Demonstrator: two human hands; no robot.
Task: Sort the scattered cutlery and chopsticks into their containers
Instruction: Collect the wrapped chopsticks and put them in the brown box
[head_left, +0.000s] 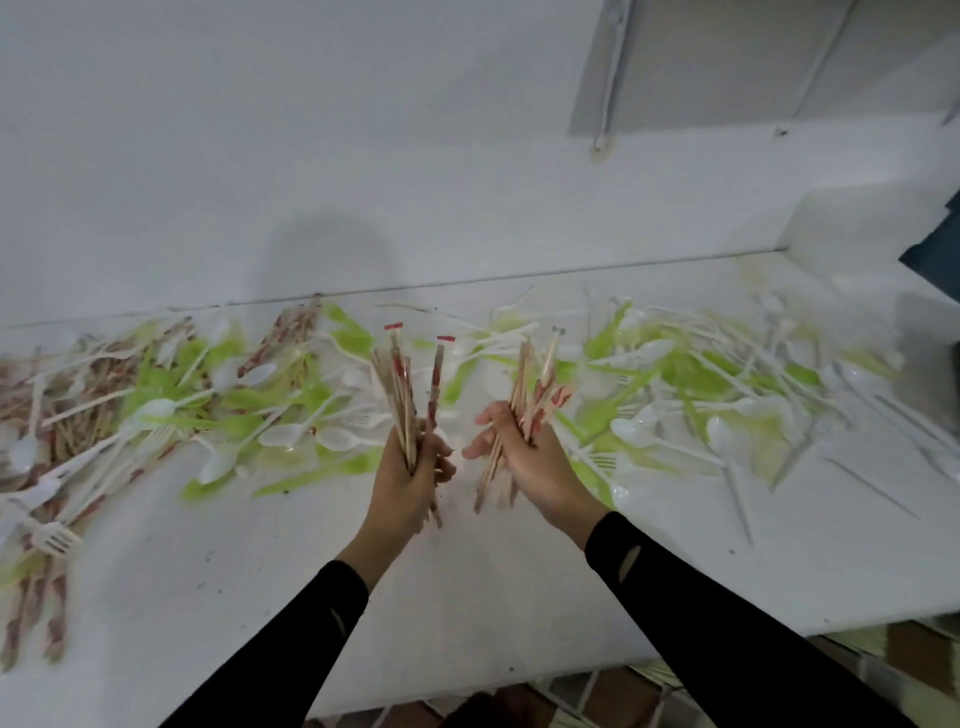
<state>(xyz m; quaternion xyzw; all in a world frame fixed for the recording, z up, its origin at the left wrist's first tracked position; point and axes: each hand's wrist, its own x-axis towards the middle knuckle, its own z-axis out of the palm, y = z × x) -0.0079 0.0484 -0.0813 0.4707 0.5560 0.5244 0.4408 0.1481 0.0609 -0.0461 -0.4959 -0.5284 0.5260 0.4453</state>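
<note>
Hands (410, 470) (527, 457) gripping wooden chopsticks (400, 384), glossy plastic cutlery (291, 434)

Both hands, left (415, 467) and right (524, 457), each grip a chopstick bundle above the cutlery-strewn white table (467, 597).

Left hand (410, 480): fingers curled round the left chopstick bundle (408, 395), held upright.
Right hand (527, 462): gripped the right chopstick bundle (535, 389), thumb pointing toward the other hand.
Arms: both reached forward in black sleeves (701, 623), wrists bare, hands near each other but apart.
</note>
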